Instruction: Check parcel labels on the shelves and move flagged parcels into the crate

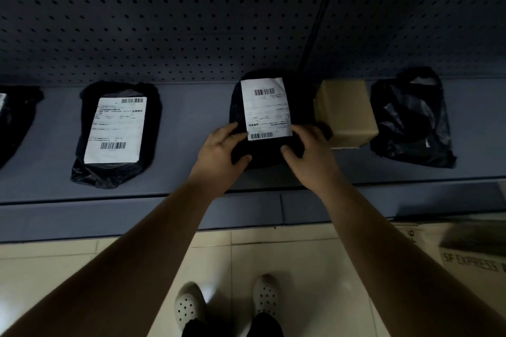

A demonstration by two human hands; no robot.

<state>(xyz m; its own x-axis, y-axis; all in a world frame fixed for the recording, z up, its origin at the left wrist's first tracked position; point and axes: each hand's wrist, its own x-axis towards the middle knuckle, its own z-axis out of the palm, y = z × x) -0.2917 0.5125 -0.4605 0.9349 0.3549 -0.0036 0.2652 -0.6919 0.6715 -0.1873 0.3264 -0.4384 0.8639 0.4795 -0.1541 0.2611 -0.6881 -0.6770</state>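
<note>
A black bagged parcel (262,150) with a white barcode label (265,108) lies on the blue shelf (186,123), its label facing up. My left hand (221,148) grips its near left edge, thumb under the front and fingers on top. My right hand (309,145) grips its near right edge the same way. To the left lies another black parcel (115,172) with a large white label (116,130).
A brown cardboard box (346,115) sits right beside the held parcel, then a black bag (410,117) with no label showing. Another black parcel (13,123) is at the far left. A perforated back panel (164,16) rises behind. Cardboard boxes marked SF EXPRESS (471,254) stand on the tiled floor at right.
</note>
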